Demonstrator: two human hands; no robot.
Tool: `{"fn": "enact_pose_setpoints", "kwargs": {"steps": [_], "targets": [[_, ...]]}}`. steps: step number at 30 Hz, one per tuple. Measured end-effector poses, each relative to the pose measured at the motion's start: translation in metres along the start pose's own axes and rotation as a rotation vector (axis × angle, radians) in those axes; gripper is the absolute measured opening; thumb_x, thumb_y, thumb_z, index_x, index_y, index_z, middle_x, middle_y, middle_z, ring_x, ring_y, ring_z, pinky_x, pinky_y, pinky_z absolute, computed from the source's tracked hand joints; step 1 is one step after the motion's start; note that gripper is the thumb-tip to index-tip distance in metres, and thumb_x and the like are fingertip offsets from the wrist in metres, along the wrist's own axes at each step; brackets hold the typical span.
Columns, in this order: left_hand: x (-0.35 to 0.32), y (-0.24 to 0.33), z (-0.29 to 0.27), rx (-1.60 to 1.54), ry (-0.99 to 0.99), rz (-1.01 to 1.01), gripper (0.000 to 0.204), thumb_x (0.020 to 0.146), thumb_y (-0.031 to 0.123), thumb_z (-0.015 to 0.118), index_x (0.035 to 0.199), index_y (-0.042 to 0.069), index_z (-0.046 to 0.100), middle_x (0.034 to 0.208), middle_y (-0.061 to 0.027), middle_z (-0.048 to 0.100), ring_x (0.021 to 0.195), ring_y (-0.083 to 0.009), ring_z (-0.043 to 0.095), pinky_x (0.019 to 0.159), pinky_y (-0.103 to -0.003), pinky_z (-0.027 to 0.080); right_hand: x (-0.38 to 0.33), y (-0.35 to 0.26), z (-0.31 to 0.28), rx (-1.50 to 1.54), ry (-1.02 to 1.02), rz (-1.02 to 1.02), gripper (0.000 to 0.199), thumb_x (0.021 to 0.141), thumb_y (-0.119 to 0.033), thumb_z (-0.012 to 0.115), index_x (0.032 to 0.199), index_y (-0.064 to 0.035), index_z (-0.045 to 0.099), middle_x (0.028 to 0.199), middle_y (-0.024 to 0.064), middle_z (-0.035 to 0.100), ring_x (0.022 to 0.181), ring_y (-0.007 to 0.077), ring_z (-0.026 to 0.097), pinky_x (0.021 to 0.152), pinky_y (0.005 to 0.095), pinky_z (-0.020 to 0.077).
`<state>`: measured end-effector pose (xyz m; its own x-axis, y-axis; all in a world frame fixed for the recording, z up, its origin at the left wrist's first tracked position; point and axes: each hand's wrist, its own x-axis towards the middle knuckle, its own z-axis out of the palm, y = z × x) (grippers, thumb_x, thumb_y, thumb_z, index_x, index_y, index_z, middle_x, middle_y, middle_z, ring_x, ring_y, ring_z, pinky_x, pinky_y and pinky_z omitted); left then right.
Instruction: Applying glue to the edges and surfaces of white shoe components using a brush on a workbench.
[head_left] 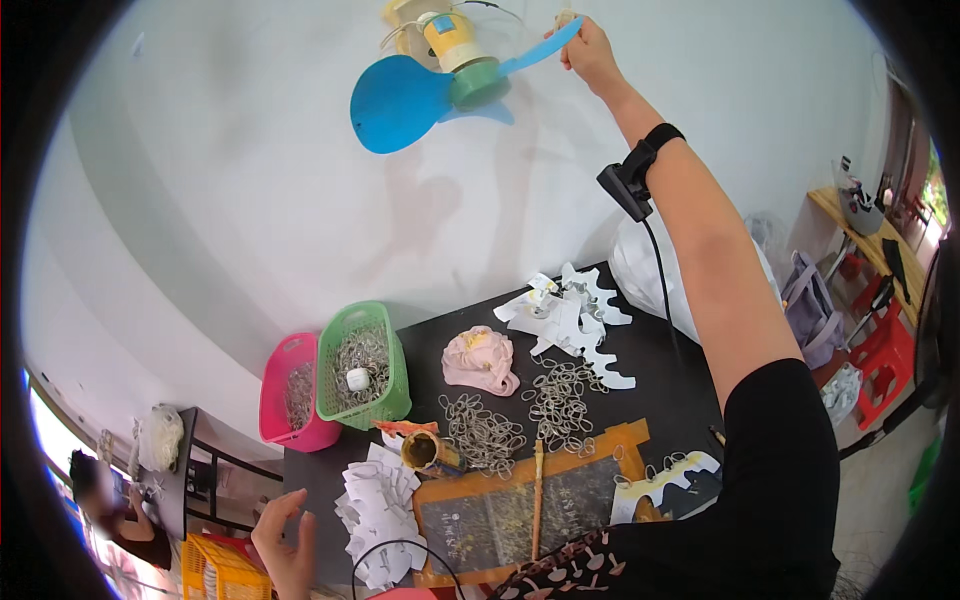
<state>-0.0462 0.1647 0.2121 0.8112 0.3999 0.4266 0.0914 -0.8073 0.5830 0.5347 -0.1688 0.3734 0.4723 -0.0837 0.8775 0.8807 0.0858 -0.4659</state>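
One arm [715,260] stretches up, right hand [592,62] beside a fan blade [543,47], grip unclear; left hand [285,545] unclenched.

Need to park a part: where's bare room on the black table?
Bare: between the green plastic basket and crumpled pink cloth; right of the white toothed paper strips. Crowded: centre and front, by silver metal rings, taped dark board.

Right hand [593,60] is up at blue fan blade [540,50] tip; left hand [286,548], fingers parted, near white paper pieces [378,500]. Pink basket [294,437], green basket [370,410] hold metal rings [362,348]; 2 ring piles [480,436] on black table [424,345].
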Motion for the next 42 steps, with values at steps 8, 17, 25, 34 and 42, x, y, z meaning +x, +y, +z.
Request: {"fn": "enact_pose_setpoints", "kwargs": {"steps": [8, 17, 25, 34, 42], "targets": [[-0.023, -0.022, 0.008, -0.128, 0.047, -0.102, 0.019, 0.086, 0.009, 0.06, 0.101, -0.002, 0.065, 0.094, -0.0097, 0.066, 0.087, -0.0138, 0.06, 0.078, -0.025, 0.046, 0.017, -0.004, 0.002, -0.253, 0.237, 0.008, 0.038, 0.095, -0.035, 0.048, 0.097, 0.0016, 0.058, 0.078, 0.0067, 0.061, 0.073, 0.0129, 0.058, 0.064, 0.028, 0.0451], [-0.025, -0.033, 0.016, -0.17, 0.061, -0.145, 0.02, 0.086, 0.008, 0.061, 0.102, -0.002, 0.065, 0.094, -0.0091, 0.067, 0.088, -0.014, 0.062, 0.079, -0.024, 0.046, 0.011, -0.013, -0.006, -0.147, 0.032, 0.153, 0.048, 0.094, -0.044, 0.047, 0.1, 0.0008, 0.062, 0.08, 0.0056, 0.062, 0.064, 0.0115, 0.052, 0.062, 0.0257, 0.0447], [-0.027, -0.056, 0.026, -0.233, 0.029, -0.146, 0.02, 0.086, 0.007, 0.061, 0.103, -0.004, 0.065, 0.092, -0.0097, 0.068, 0.086, -0.0125, 0.062, 0.078, -0.024, 0.047, -0.002, -0.033, -0.056, -0.012, 0.219, 0.286, 0.05, 0.095, -0.044, 0.045, 0.118, -0.0001, 0.054, 0.114, 0.0142, 0.06, 0.067, 0.0137, 0.054, 0.064, 0.0326, 0.0542], [-0.029, -0.044, 0.037, -0.323, -0.003, -0.149, 0.02, 0.081, 0.0, 0.059, 0.1, -0.006, 0.064, 0.09, -0.0119, 0.067, 0.083, -0.0161, 0.062, 0.077, -0.027, 0.048, -0.058, -0.141, -0.088, -0.288, 0.129, -0.276, 0.046, 0.097, -0.045, 0.038, 0.111, -0.0056, 0.058, 0.106, 0.0053, 0.06, 0.088, 0.0139, 0.052, 0.08, 0.0296, 0.043], [-0.052, -0.029, 0.066, -0.312, -0.147, -0.091, 0.019, 0.08, -0.001, 0.061, 0.098, -0.005, 0.067, 0.091, -0.0129, 0.069, 0.084, -0.0165, 0.064, 0.078, -0.028, 0.048, -0.132, -0.183, -0.139, -0.315, -0.138, -0.147, 0.035, 0.097, -0.03, 0.043, 0.113, -0.0031, 0.059, 0.109, 0.0054, 0.061, 0.085, 0.0107, 0.053, 0.083, 0.027, 0.0446]]}}
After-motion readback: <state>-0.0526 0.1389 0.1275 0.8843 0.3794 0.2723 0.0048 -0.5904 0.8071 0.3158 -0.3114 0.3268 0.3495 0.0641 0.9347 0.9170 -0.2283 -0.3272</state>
